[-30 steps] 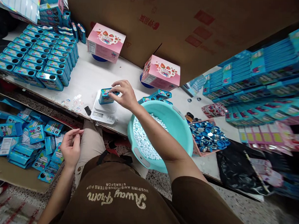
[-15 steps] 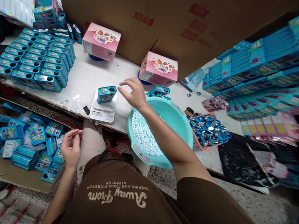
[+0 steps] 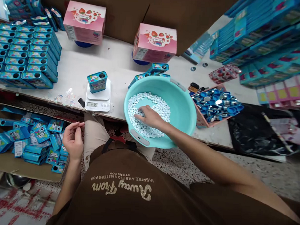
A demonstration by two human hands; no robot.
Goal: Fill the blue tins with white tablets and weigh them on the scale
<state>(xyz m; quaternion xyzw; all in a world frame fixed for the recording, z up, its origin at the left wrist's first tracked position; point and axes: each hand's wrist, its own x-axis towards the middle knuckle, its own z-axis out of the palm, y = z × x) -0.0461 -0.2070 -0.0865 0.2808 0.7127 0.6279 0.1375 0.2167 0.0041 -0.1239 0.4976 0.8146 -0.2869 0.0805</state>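
Observation:
My right hand (image 3: 151, 117) reaches into a turquoise basin (image 3: 183, 108), its fingers apart and touching the small white candies (image 3: 155, 130) on the bottom. The fingertips are partly sunk among the candies. A blue candy tin (image 3: 97, 82) with a dark round hole in its top stands upright on a white digital scale (image 3: 99, 97), whose display is lit. Beside my thigh, my left hand (image 3: 74, 140) rests palm up, fingers loosely curled and thumb apart, with nothing visible in it. It is close to a cardboard box (image 3: 17, 165) of blue tins (image 3: 39, 131).
Rows of upright blue tins (image 3: 26, 60) fill the table's left side. Two pink boxes (image 3: 154, 43) stand at the back on blue bases. A few more tins (image 3: 159, 67) sit behind the basin. To its right is a tray of blue-and-silver caps (image 3: 215, 103); blue cartons (image 3: 263, 29) are stacked beyond.
My right hand has moved from beside the tin on the scale down into the candies in the basin. The scale's reading has dropped. My left hand has stayed by my thigh.

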